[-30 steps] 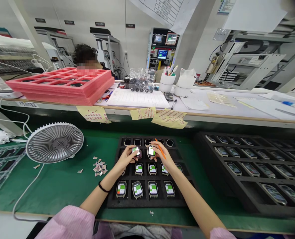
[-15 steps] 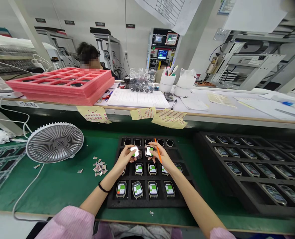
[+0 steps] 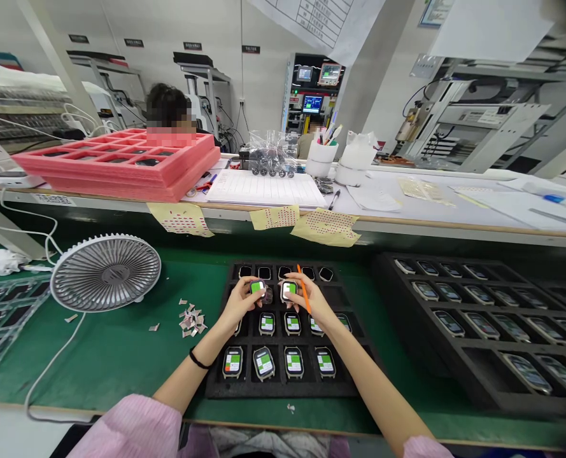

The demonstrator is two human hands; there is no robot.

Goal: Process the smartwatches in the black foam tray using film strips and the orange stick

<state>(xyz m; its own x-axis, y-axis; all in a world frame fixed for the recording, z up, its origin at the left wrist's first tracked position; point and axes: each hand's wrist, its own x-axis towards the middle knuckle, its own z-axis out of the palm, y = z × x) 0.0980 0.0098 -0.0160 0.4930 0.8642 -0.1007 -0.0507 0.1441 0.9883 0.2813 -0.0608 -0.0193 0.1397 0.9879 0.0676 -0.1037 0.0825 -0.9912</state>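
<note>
Over a black foam tray (image 3: 290, 387), my left hand (image 3: 237, 306) is closed on a smartwatch case (image 3: 258, 288) with a lit green and white screen. My right hand (image 3: 314, 299) grips a second smartwatch case (image 3: 290, 290), its thumb at the lit screen. An orange stick-like tool (image 3: 304, 287), perhaps a pen, also sits between the right hand's fingers. Beneath both hands the tray's pockets hold several more watch cases, such as a lit smartwatch (image 3: 293, 361) in the front row. Back-row watches (image 3: 307, 273) have dark screens.
At right stands another black foam tray (image 3: 478, 375) of watches. A grey round fan (image 3: 106, 273) and small paper scraps (image 3: 191, 322) lie left. The raised shelf (image 3: 388, 224) carries pink foam trays (image 3: 120, 181), a paper form (image 3: 266, 188) and a pen cup (image 3: 320, 158). A person (image 3: 168, 108) sits behind.
The screen of the watch in my left hand has gone from mostly white to green and white. The right hand's watch screen now looks whiter. Both hands stay nearly in place.
</note>
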